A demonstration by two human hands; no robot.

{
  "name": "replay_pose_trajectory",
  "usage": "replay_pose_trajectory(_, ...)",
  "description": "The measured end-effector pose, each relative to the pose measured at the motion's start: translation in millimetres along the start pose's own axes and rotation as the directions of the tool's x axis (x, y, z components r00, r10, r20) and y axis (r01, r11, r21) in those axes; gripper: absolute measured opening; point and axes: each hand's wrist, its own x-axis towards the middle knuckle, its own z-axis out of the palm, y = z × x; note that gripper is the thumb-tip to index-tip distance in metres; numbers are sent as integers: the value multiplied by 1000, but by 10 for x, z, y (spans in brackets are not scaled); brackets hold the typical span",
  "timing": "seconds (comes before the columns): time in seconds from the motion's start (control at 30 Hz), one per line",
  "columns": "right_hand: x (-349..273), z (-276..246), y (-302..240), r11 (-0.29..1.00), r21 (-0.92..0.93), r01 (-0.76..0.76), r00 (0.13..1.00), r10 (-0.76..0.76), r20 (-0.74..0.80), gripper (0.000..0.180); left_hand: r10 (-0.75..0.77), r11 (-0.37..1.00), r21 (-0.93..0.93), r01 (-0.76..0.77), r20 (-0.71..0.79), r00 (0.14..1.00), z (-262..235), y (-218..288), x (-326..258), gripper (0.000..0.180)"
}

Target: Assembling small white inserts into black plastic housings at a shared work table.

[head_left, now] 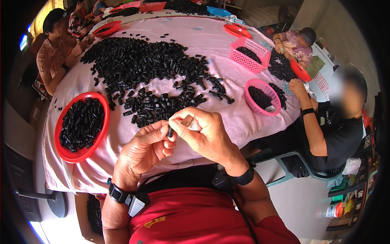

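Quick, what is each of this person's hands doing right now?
Left hand: closed, pinching a small black tube piece at the fingertips.
Right hand: closed, holding a small pale, whitish item against that piece.

White sign with red marks [323, 83] at right edge; colourful packages on shelf [343, 207] lower right.

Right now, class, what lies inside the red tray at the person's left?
The red tray holds a heap of small black cylindrical pieces. The heap covers most of its floor, so anything beneath the pieces cannot be seen.

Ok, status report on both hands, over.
Left hand pinching small black piece. Right hand holding pale scrap against it. Nothing between hands, black pile beyond.
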Motion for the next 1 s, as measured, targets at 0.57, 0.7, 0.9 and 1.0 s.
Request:
replay_pose_trajectory(0.57, 47, -155, 16, 915, -390, -106, 982, 34, -188, 31, 176, 978, 117, -171, -30, 984, -30, -25, 41, 22)
replay_pose_trajectory(0.7, 22, -53, -22, 964, -218, -153, 973, 108, -203, 29, 263, 957, 146, -251, -66, 963, 10, -93, 59, 24)
replay_pose_trajectory(0.9, 53, -180, 133, 890, -389, -240, 965, 175, -194, 29, 211, 977, 26, -209, -143, 967, -134, -9, 89, 28)
replay_pose_trajectory(1.0, 46, -189, 49, 906, -350, -239, 969, 203, -138, 33, 196, 980, 2, -198, -164, 967, -53, -8, 80, 30)
